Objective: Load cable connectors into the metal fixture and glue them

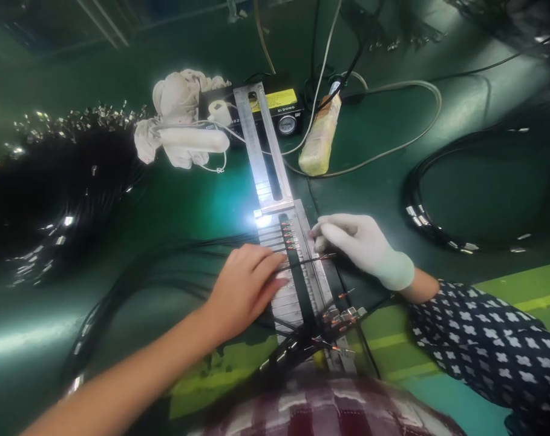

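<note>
My bare left hand (247, 284) lies over the slotted metal fixture (284, 293), its thumb and forefinger on either side of a black cable (302, 262). The stripped end of that cable points right, across the fixture's edge. My right hand (359, 242), in a white glove, is just above and beside this end with its fingers curled together; anything between the fingertips is too small to make out. Several other cables rest in the upper slots, their coloured wire ends (290, 235) lined up in a row. A bundle of loose cables (302, 339) crosses the fixture's near end.
Behind the fixture stand a black box with a gauge (287, 125), a white cloth (177, 97) and a tape-wrapped block (319, 139). A bright light (262, 219) glows at the fixture's left edge. Cable heaps (52, 175) lie left, a coil (415, 200) right.
</note>
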Demonstrator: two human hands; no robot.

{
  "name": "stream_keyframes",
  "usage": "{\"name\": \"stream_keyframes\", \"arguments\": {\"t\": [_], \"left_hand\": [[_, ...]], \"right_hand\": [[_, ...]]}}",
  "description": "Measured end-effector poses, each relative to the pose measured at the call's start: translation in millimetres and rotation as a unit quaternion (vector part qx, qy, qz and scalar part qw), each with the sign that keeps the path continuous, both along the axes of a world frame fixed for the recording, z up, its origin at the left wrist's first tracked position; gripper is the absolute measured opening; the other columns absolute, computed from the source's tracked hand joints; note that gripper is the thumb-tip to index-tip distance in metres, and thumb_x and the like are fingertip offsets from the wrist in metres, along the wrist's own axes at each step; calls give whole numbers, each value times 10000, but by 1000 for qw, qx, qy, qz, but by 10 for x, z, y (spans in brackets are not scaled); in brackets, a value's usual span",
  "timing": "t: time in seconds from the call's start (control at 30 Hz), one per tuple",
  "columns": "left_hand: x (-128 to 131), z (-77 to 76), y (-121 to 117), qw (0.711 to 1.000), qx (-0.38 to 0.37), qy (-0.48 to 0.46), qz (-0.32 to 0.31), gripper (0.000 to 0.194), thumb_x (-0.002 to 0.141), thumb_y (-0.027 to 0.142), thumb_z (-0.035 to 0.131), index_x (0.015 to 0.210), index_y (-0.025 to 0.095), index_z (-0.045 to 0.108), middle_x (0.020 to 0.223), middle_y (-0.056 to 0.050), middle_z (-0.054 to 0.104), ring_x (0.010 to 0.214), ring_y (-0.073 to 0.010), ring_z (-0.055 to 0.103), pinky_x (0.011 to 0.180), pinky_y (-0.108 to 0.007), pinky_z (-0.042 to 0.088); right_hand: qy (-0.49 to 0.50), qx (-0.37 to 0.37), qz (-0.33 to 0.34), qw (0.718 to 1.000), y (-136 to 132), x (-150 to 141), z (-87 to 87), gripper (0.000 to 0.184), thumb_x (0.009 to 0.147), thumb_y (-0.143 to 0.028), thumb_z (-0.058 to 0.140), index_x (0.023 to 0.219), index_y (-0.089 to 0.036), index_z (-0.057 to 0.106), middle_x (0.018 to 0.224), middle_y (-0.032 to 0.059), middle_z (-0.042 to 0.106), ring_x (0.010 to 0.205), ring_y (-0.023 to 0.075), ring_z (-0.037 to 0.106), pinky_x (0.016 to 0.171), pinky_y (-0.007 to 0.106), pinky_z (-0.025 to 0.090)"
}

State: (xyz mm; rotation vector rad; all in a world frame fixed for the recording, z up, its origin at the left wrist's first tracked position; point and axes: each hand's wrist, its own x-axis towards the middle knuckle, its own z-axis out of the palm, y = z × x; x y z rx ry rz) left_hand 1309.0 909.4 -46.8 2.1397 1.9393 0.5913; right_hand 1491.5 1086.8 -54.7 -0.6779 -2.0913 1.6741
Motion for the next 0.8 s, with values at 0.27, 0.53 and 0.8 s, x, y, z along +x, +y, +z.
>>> {"name": "stream_keyframes", "arguments": {"t": [0.27,0.53,0.8], "left_hand": [[8,97,-13,990,25,-134,38,106,990,130,508,983,174,604,886,-26,618,816,-130,587,732,-245,491],[-210,-11,-163,987,46,155,-25,325,1008,104,354,1182,139,627,760,-15,572,621,-124,514,545,-233,408],[-266,67,-71,973,75,210,-60,333,991,85,334,1100,132,645,795,-48,635,661,-154,580,582,-259,458]], "right_hand": [[-2,22,-11,1000,16,15,14,280,958,-316,553,762,-175,695,713,9,707,720,165,669,765,279,528],[-19,33,8,999,11,2,60,268,963,-312,547,804,-171,709,706,6,697,685,165,652,714,280,504],[-37,43,18,998,7,9,79,283,983,-352,538,858,-178,724,742,17,708,710,180,657,730,303,505]]}}
